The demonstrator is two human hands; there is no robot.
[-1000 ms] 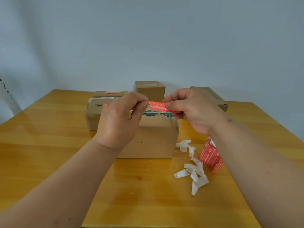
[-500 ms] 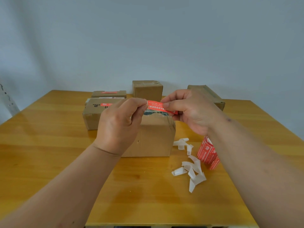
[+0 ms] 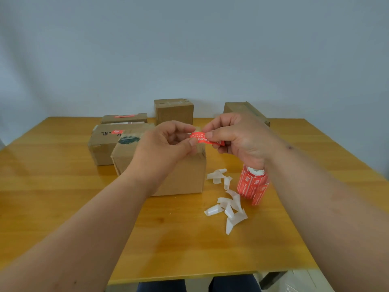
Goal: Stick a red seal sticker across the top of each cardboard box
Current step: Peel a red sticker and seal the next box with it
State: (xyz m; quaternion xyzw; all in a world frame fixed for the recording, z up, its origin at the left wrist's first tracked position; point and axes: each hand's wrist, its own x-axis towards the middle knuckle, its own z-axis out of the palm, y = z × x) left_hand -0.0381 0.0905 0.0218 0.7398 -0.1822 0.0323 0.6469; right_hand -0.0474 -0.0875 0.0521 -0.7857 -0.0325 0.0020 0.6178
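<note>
Above the near box (image 3: 179,175), both hands pinch the red sticker (image 3: 205,139), its long axis running left-right.

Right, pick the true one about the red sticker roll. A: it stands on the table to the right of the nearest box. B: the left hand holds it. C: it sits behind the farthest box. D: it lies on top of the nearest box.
A: the red sticker roll stands on the table, right of the nearest box, beside the white backing strips.
</note>
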